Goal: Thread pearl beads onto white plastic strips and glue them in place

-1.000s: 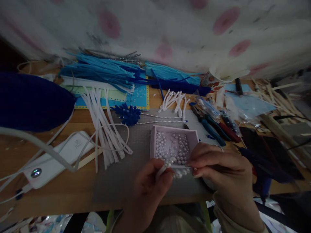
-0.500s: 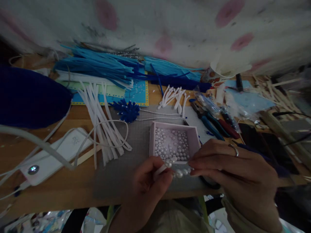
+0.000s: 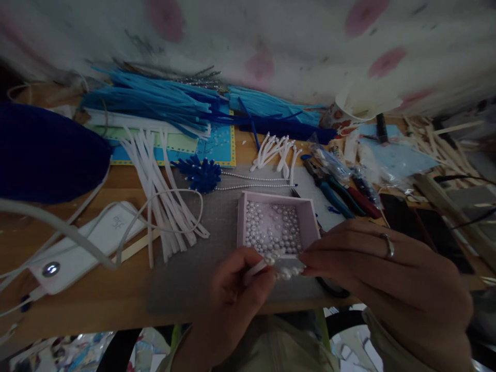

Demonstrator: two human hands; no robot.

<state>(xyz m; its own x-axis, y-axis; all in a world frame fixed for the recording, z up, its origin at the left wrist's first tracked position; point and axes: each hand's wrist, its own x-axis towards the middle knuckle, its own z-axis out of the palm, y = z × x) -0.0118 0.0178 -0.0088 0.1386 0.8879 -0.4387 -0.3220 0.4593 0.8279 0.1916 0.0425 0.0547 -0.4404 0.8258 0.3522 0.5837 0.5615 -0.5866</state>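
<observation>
Between the fingers and thumb of my left hand (image 3: 242,289) is a white pipe cleaner (image 3: 254,269), with pearl beads at its end. My right hand (image 3: 372,268), wearing a ring, pinches the far end of a short beaded string (image 3: 287,273) that runs across from my left fingers. Just beyond both hands sits a pale pink box (image 3: 241,219) holding many loose pearl beads (image 3: 287,222). Farther off lies a blue tufted flower (image 3: 202,174) with two pearl strands (image 3: 256,179) stretching to its right. Several white bead-tipped loops (image 3: 273,152) lie behind the box.
White pipe cleaners (image 3: 155,191) and a white power bank (image 3: 91,243) with cables lie at left. Blue pipe cleaners (image 3: 155,101) are piled at the back. Pliers (image 3: 335,194), small plastic bags (image 3: 329,163), a paper cup (image 3: 341,119) and dark phones (image 3: 403,217) are at right.
My right hand has turned slightly and its back has shifted right, while its fingertips stay at the beaded string. My left hand holds nearly the same place. The view has shifted a little.
</observation>
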